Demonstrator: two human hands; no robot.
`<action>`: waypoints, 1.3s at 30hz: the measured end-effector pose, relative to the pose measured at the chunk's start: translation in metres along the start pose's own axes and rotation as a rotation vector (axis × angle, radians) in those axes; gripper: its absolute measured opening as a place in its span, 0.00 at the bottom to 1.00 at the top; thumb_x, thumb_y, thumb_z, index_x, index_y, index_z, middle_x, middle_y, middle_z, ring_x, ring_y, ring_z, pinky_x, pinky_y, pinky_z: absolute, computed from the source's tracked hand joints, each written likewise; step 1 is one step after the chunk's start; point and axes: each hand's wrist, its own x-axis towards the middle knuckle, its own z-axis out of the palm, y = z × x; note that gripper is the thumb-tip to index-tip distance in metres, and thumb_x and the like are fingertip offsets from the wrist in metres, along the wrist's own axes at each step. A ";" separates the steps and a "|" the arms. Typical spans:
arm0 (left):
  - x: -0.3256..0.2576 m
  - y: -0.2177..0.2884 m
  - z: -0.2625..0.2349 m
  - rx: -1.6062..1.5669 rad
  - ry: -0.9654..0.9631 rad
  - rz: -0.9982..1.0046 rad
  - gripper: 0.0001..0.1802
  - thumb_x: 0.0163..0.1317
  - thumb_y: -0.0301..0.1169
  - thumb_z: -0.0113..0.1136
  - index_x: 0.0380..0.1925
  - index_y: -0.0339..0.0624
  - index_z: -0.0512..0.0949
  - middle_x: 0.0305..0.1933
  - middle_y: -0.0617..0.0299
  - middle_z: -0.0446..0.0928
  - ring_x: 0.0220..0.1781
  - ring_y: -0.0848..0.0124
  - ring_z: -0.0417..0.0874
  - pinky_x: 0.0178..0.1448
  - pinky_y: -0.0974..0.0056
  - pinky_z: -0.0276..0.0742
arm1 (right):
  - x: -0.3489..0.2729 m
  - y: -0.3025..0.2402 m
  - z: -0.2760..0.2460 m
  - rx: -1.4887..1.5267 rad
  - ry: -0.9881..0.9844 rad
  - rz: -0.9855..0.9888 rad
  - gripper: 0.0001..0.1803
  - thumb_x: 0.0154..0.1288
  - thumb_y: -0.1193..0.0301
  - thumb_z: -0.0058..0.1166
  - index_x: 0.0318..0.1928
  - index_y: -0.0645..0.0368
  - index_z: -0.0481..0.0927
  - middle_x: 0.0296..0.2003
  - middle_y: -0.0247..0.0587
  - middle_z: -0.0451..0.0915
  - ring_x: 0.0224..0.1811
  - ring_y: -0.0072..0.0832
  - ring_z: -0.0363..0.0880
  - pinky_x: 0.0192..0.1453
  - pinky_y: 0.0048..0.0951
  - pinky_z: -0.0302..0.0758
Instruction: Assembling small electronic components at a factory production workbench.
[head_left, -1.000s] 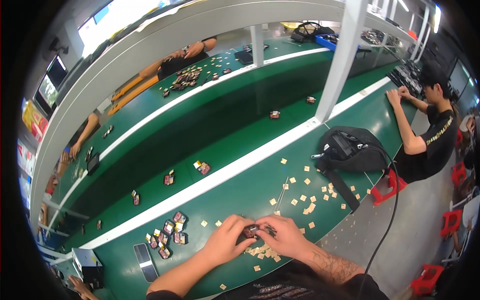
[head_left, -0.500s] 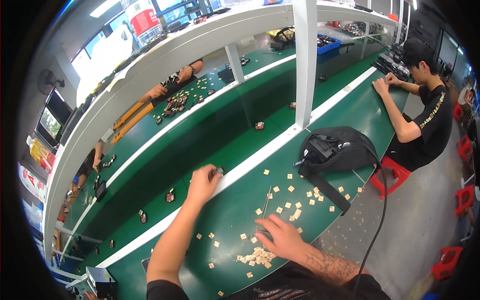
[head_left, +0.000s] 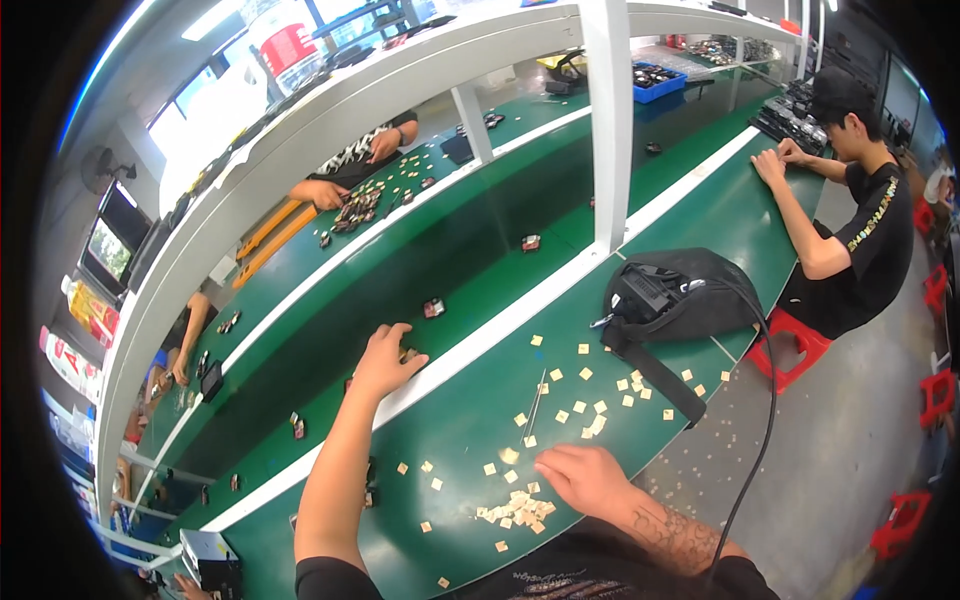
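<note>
Left hand out on the belt, right hand down by the chip pile.

Left hand [head_left: 383, 360] reaches past the white rail [head_left: 480, 340], fingers curled over a small dark part [head_left: 409, 354] on the conveyor belt [head_left: 470, 270]; grip unclear. Right hand [head_left: 583, 478] lies flat, fingers loosely together, touching the heap of small tan squares [head_left: 515, 512] on the green bench [head_left: 450, 440]. Thin tweezers [head_left: 535, 408] lie just beyond; black bag [head_left: 680, 300] further right.

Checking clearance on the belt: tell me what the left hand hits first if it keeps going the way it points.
Probably the small dark part lying on the belt just beyond the left hand; depth is hard to judge.
</note>
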 end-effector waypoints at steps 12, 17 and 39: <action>-0.009 0.013 0.005 -0.024 0.089 0.072 0.20 0.58 0.32 0.73 0.50 0.36 0.84 0.49 0.47 0.81 0.56 0.47 0.85 0.61 0.49 0.83 | 0.008 -0.010 0.012 0.162 0.006 0.011 0.13 0.76 0.79 0.59 0.57 0.59 0.84 0.42 0.46 0.77 0.39 0.44 0.83 0.43 0.39 0.81; -0.017 0.032 -0.002 -0.158 0.139 0.123 0.20 0.56 0.30 0.73 0.49 0.39 0.84 0.47 0.48 0.81 0.53 0.48 0.86 0.56 0.49 0.85 | -0.004 -0.009 0.012 0.035 -0.068 0.004 0.17 0.76 0.76 0.59 0.62 0.57 0.83 0.46 0.44 0.74 0.38 0.43 0.84 0.40 0.42 0.84; -0.189 0.079 0.012 -0.325 -0.029 0.247 0.37 0.58 0.33 0.78 0.66 0.40 0.73 0.61 0.51 0.75 0.63 0.49 0.77 0.64 0.48 0.74 | 0.073 -0.044 0.022 -0.304 -0.300 -0.072 0.08 0.69 0.74 0.67 0.47 0.55 0.85 0.38 0.39 0.80 0.35 0.45 0.86 0.37 0.43 0.83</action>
